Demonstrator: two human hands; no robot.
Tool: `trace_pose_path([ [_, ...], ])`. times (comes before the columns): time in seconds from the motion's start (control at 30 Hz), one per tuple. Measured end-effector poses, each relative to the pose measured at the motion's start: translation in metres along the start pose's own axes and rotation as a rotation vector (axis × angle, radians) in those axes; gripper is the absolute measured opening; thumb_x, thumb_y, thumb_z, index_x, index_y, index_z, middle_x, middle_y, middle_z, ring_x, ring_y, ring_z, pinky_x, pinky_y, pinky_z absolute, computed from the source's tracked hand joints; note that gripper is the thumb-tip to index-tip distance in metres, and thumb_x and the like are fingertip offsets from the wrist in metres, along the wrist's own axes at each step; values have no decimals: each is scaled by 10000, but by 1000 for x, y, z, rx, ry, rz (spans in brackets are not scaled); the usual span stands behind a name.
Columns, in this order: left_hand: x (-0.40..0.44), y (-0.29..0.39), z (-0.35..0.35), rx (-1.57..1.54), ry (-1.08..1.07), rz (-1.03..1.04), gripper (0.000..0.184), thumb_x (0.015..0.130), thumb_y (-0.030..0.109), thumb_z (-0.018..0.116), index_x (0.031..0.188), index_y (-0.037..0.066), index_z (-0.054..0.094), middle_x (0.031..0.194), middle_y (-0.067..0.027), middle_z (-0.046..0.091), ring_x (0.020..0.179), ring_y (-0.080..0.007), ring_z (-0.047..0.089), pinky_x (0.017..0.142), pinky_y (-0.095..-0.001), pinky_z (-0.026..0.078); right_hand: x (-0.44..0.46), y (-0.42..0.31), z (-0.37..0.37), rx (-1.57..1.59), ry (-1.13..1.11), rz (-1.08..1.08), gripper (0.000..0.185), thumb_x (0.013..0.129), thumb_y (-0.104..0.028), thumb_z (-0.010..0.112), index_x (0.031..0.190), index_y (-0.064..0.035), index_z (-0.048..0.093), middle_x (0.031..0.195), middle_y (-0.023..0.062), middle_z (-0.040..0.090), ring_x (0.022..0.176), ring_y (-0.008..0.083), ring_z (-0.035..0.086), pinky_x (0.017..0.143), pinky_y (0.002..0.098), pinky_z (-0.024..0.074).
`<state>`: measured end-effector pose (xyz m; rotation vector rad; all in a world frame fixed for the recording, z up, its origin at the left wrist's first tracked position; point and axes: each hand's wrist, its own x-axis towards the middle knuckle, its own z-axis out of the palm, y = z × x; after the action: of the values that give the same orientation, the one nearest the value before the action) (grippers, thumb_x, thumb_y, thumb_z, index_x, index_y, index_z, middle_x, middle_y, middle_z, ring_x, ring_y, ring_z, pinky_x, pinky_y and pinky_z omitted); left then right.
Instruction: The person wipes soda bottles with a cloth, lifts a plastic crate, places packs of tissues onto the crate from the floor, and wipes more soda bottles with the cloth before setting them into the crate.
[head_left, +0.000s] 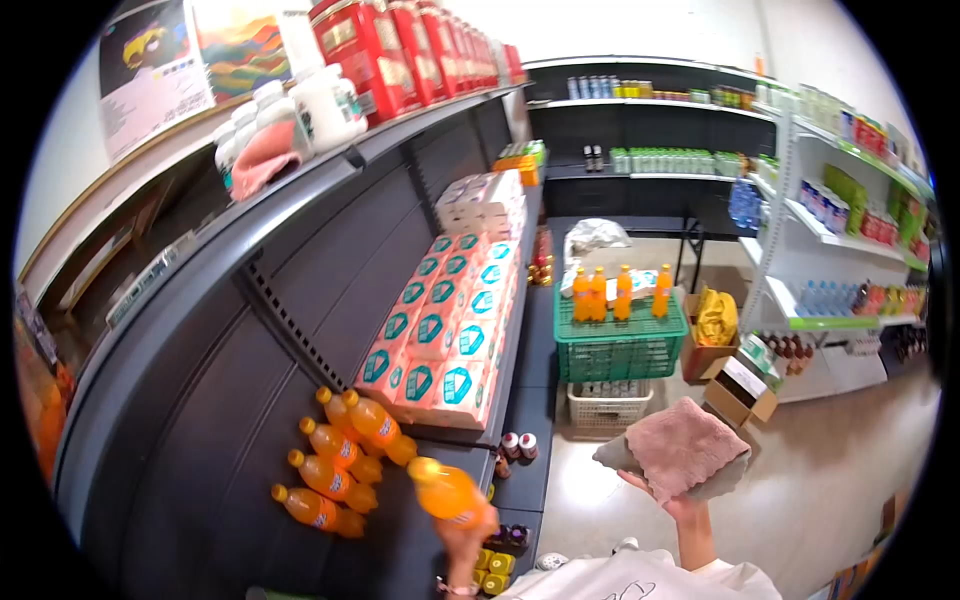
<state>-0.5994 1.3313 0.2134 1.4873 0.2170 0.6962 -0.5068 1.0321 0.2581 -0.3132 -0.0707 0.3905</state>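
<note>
My left hand [466,536] is closed around the lower part of an orange soda bottle [443,492], its yellow cap tilted up and to the left. This bottle is in front of the dark shelf, just right of several similar orange soda bottles [335,480] standing together there. On the right, my right hand [685,512] holds up a folded pink-and-grey cleaning cloth [690,450] over the floor; the cloth hides most of its fingers.
Pink tissue packs [430,330] are stacked beyond the bottles. A green crate [620,345] bearing several orange bottles stands on a white basket [610,408]. Past it are an open cardboard box [738,390] and a stocked white shelf [840,250]. Red boxes [365,50] line the upper left shelf.
</note>
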Motion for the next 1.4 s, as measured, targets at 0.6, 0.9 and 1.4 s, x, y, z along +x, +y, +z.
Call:
trace_pose_path([
  [0.6, -147, 32, 71, 178, -1344, -153, 689, 565, 189, 848, 1140, 18, 510, 1074, -83, 539, 1008, -196, 529, 906, -317, 412, -195, 38, -61, -1042, 410, -444, 538, 553, -63, 741, 1039, -20, 515, 1010, 82, 555, 961, 203, 535, 897, 334, 418],
  [0.9, -177, 35, 132, -79, -1789, -450, 806, 615, 143, 828, 1287, 31, 398, 1198, -75, 512, 1107, -169, 481, 982, -315, 376, -241, 1, -55, -835, 201, -867, 304, 697, -192, 650, 926, -88, 478, 982, 48, 490, 930, 205, 513, 857, 375, 440],
  [1.4, -197, 60, 325, -276, -1585, -365, 581, 766, 157, 728, 1251, 78, 419, 1075, -63, 577, 959, -136, 581, 788, -251, 483, -298, -202, -36, -568, 675, -1553, 154, 835, -267, 510, 897, -131, 475, 1038, 28, 441, 1012, 174, 452, 918, 339, 369],
])
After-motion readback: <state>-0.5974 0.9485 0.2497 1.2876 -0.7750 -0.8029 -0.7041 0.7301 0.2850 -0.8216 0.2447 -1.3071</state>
